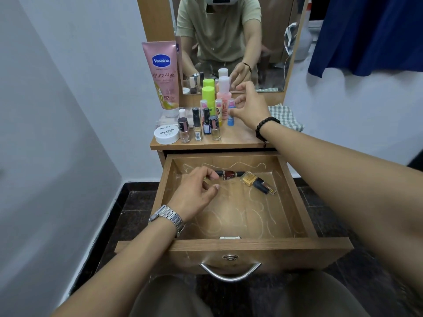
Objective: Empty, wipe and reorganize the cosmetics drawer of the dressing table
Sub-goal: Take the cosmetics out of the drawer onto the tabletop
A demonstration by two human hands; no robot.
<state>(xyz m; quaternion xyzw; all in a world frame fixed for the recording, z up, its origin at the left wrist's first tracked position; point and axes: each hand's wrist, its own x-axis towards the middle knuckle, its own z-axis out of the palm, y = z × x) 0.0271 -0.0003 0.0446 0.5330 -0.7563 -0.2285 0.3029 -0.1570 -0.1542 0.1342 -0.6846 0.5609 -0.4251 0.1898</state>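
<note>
Now | left hand (194,191) reaches red polish bottle (229,174) in drawer (295,193), loosely curled (grasping nothing) | right hand (248,106) released, upper centre, above counter (238,138)

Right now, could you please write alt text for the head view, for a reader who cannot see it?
A person's left hand reaches into an open wooden drawer toward a dark red nail polish bottle lying beside a gold one. The right hand hovers by small bottles crowded on the dressing table top, beside a checked cloth.

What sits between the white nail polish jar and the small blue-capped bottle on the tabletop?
Head view: a row of upright nail polish bottles stands between the white jar and the blue-capped bottle, which the right hand touches.
</note>
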